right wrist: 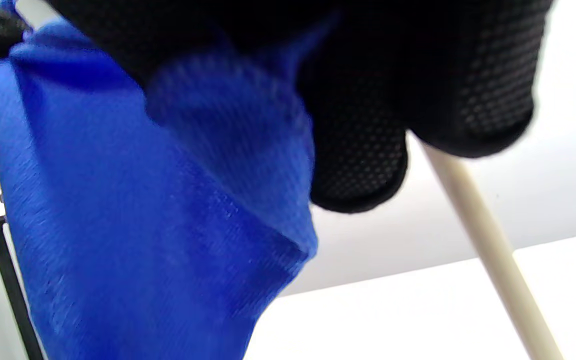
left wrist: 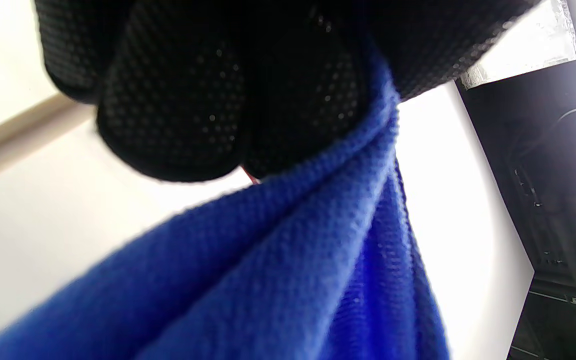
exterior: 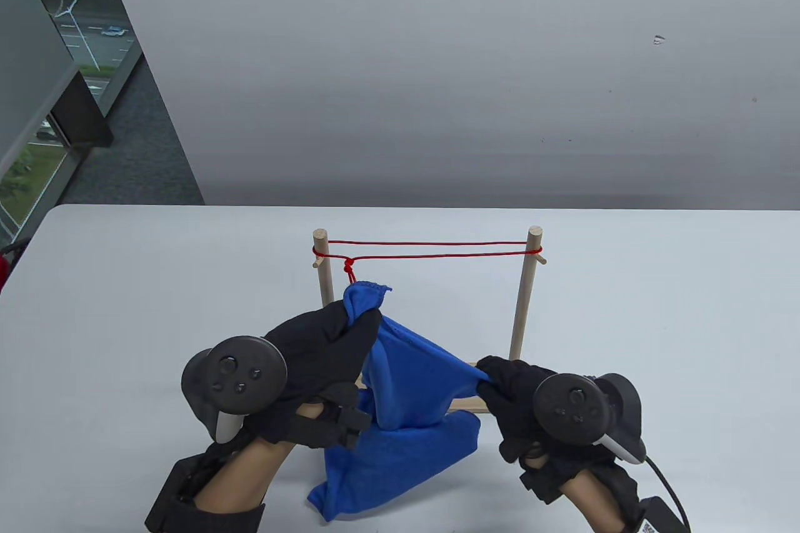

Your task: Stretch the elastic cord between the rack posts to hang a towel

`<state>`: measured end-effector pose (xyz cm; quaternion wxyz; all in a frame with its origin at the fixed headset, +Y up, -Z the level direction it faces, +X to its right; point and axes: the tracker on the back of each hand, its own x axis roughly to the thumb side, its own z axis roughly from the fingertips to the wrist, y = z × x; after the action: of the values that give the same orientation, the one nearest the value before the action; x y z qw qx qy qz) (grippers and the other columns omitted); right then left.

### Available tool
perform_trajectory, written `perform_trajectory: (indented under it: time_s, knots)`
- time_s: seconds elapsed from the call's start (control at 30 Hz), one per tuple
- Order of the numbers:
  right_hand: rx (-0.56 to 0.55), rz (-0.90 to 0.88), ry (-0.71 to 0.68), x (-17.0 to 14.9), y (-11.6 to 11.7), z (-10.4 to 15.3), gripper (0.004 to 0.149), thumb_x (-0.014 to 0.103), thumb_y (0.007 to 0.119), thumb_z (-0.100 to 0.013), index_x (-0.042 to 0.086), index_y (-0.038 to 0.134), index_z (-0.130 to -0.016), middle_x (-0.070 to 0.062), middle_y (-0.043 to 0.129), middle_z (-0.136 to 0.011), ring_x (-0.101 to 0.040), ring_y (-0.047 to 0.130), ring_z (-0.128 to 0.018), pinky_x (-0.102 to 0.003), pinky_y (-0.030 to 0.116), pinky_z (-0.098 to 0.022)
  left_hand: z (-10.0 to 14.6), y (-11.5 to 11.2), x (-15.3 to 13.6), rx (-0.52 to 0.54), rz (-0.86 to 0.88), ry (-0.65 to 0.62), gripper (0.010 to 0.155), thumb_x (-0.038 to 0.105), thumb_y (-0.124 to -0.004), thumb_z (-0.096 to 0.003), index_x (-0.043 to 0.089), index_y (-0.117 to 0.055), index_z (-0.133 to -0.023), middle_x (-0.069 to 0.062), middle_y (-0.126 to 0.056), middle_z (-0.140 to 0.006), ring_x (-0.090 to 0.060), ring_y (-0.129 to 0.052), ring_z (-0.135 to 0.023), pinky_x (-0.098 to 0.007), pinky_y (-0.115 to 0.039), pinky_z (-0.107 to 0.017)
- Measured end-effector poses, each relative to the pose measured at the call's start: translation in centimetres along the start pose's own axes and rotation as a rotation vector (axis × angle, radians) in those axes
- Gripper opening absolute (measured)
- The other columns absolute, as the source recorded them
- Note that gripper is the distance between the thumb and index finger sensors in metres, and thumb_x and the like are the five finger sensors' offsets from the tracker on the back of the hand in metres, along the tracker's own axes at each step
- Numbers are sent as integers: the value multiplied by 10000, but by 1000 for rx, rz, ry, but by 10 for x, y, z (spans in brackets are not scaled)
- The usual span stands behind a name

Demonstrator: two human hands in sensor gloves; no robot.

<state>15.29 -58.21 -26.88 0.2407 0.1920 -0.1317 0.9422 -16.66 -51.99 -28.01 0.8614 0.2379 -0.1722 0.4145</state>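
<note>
A red elastic cord (exterior: 431, 250) runs doubled between the two wooden posts of the rack, left post (exterior: 323, 273) and right post (exterior: 524, 295), with a knot near the left post. My left hand (exterior: 340, 323) grips one corner of the blue towel (exterior: 412, 389) and holds it raised just below the knot. My right hand (exterior: 500, 384) pinches another corner lower, near the foot of the right post. The rest of the towel sags onto the table. The wrist views show the gloved fingers (left wrist: 178, 100) closed on the towel (left wrist: 278, 260), and fingers (right wrist: 363, 125) on the cloth (right wrist: 143, 210).
The rack's wooden base (exterior: 465, 403) lies mostly hidden behind the towel. The white table (exterior: 656, 320) stretches to both sides. A grey wall stands behind it. A cable (exterior: 669, 489) trails from my right wrist.
</note>
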Motion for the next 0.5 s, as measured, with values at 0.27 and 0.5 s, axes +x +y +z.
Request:
perform_trajectory:
  time_s: [0.27, 0.5]
  knots:
    - [-156, 119, -43, 4, -47, -10, 439, 384, 735, -462, 140, 780, -823, -11, 982, -537, -195, 1052, -338, -397, 868, -245, 0, 9, -8, 4, -47, 4, 420, 492, -883, -446, 132, -993, -633, 33, -1118, -372, -230, -1113, -267, -473, -879, -423]
    - [-238, 231, -90, 12, -75, -21, 441, 400, 732, -461, 151, 785, -820, 21, 978, -469, -145, 1026, -260, -357, 859, -200, -4, 14, -5, 2, -140, -22, 431, 502, -867, -448, 138, -989, -645, 35, -1117, -380, -227, -1110, -265, -469, -880, -420]
